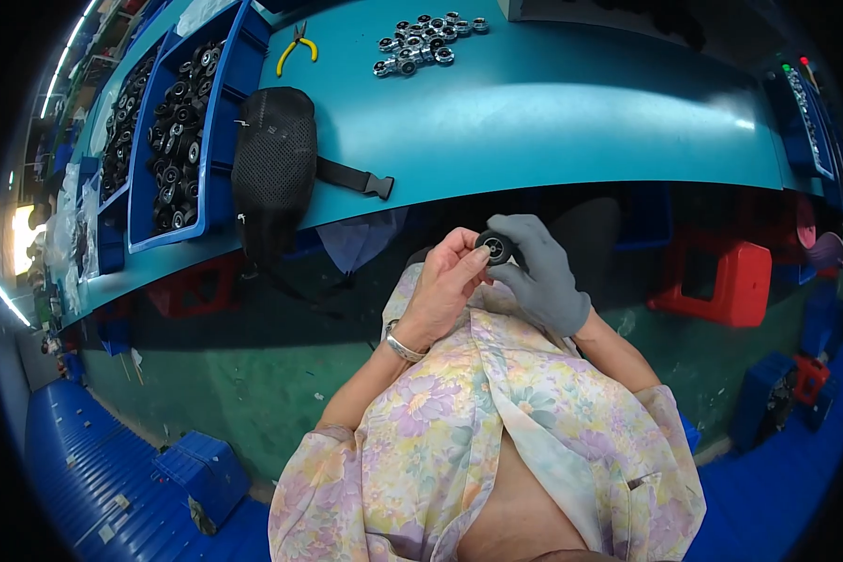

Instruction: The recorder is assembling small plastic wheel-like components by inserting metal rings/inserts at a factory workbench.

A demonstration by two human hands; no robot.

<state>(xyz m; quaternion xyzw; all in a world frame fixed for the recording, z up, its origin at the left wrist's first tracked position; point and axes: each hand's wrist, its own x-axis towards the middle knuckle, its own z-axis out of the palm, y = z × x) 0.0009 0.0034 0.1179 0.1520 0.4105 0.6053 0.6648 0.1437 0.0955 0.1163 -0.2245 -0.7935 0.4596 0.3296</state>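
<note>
A small black wheel (495, 247) with a metallic hub is held up in front of my body, below the table's front edge. My bare left hand (449, 278) pinches its left side between thumb and fingers. On the other side, my right hand (537, 273), in a grey glove, grips the same wheel with thumb and fingertips. Some of the left fingers are hidden behind the hand and wheel. Several shiny metal casters (428, 39) lie grouped at the back of the teal table (552, 131).
Blue bins (217, 140) of black wheels stand at the left. Yellow-handled pliers (297, 51) and a black mesh bag (276, 155) with a strap lie beside them. A blue tray (796, 131) of metal parts is far right. Red stools (721, 281) stand under the table.
</note>
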